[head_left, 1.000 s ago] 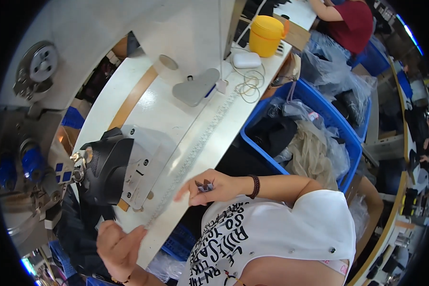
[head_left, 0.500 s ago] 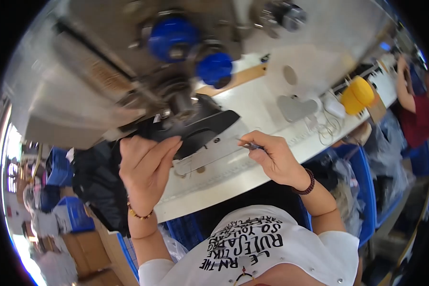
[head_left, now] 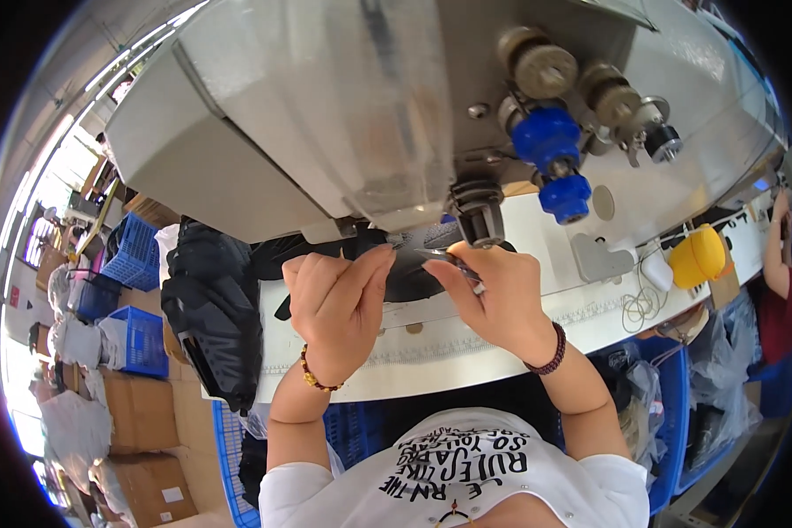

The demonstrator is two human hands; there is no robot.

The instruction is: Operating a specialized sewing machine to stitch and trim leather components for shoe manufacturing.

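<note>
Under the head of a pale sewing machine (head_left: 326, 106) lies a black fabric piece (head_left: 411, 286). My left hand (head_left: 336, 304) is closed, thumb and fingers pinched together at the edge of this piece, just below the needle area. My right hand (head_left: 502, 295) grips small metal thread snips (head_left: 436, 255), whose pointed tip faces left, close to my left fingertips. Part of the snips is hidden inside the right hand. Any thread between the two hands is too fine to make out.
Black shaped pieces (head_left: 211, 308) hang over the table's left edge. Blue tension knobs (head_left: 546, 141) jut from the machine above my right hand. A yellow object (head_left: 697, 257) and a loose cord (head_left: 644, 306) lie at the right. Blue crates (head_left: 673, 414) stand below; a co-worker's arm (head_left: 776, 251) shows far right.
My right hand has brought the snips left and up to my left hand. The left hand still pinches the black piece. The view has shifted, so the machine appears farther right.
</note>
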